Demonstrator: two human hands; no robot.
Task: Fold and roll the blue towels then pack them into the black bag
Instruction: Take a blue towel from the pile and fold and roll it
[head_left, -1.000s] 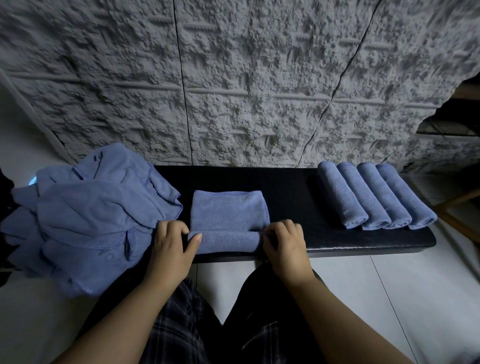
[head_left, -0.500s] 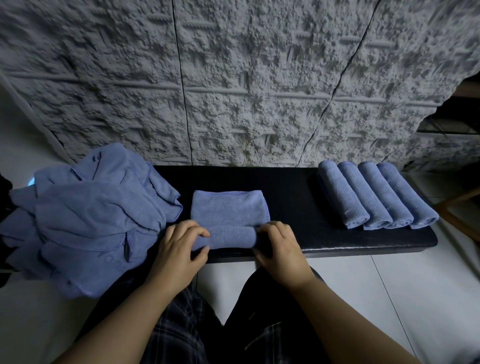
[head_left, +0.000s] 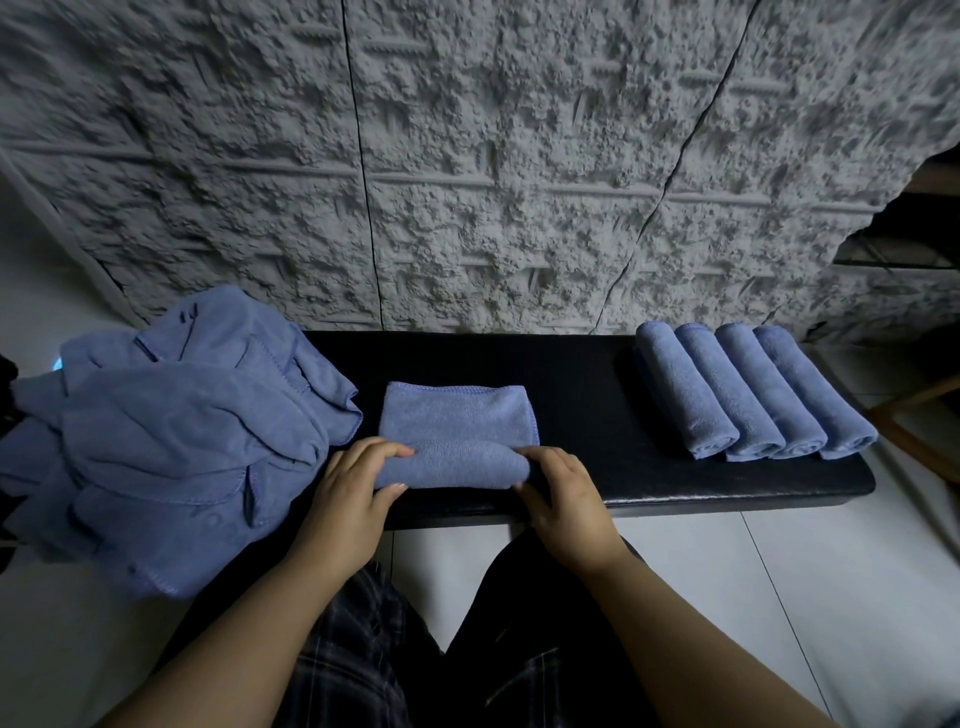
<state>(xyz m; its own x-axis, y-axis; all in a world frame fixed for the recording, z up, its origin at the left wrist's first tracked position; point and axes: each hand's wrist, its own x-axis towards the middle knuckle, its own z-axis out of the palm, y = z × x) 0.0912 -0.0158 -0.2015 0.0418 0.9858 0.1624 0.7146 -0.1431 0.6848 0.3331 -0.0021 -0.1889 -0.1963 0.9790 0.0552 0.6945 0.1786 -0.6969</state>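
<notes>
Legs: my knees in dark plaid trousers (head_left: 358, 654) sit nearest, over pale floor tiles (head_left: 779, 597).
Left hand: my left hand (head_left: 349, 493) grips the left end of the half-rolled towel (head_left: 457, 441), fingers curled over the roll's top, thumb underneath its near edge.
Right hand: my right hand (head_left: 563, 501) grips the right end of the same roll, fingers curled down over it.
Towel: its near part is rolled into a tube between my hands; its far part lies flat on the black bench (head_left: 582, 384).
Pile: a heap of loose blue towels (head_left: 171, 431) lies to the left, spilling over the bench's left end.
Finished rolls: four rolled towels (head_left: 753, 389) lie side by side, touching, at the bench's right end.
Wall: a rough grey textured wall (head_left: 493, 156) rises behind the bench.
</notes>
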